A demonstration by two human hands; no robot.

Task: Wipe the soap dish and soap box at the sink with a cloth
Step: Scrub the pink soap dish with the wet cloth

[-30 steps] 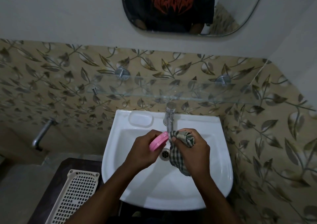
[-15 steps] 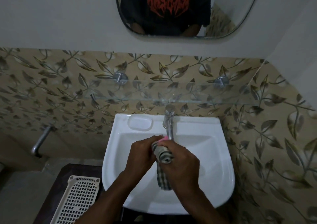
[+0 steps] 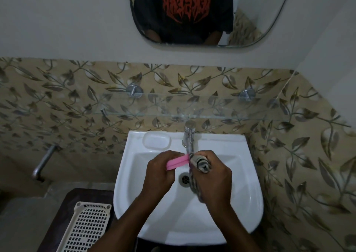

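Observation:
Over the white sink, my left hand grips a pink soap box, held edge-on above the drain. My right hand is closed around a bunched checked cloth, pressed against the right end of the pink box. A tail of the cloth hangs down under my right hand toward the basin. The moulded soap dish recess lies bare on the sink's back left rim.
A chrome tap rises just behind my hands. A glass shelf spans the leaf-patterned tiles above it, under a mirror. A cream perforated basket sits on a dark surface at lower left, near a wall pipe.
The pink box was covered by the cloth half a second ago and now shows again left of it. My right hand has slid right with the cloth.

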